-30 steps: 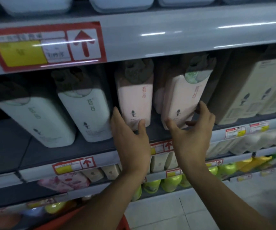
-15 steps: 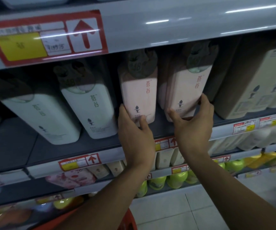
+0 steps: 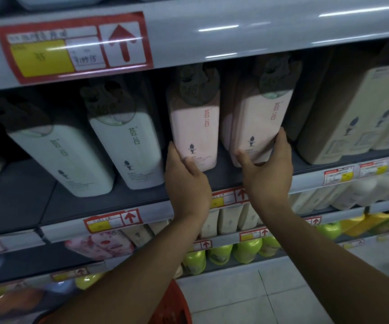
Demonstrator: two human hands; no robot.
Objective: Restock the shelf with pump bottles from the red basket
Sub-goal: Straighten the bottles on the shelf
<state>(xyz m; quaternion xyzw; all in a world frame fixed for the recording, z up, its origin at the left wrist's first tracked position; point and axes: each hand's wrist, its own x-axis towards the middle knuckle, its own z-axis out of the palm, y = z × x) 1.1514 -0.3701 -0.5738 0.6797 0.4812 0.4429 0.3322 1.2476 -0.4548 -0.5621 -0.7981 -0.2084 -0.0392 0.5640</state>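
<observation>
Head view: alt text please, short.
Two bare hands grip the lower parts of two pink pump bottles on a grey store shelf: left hand on the left pink bottle, right hand on the right pink bottle. White bottles stand to their left.

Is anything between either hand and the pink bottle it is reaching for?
Nothing visible. The left hand already grips the left pink bottle at its base, and the right hand grips the right pink bottle the same way.
</observation>
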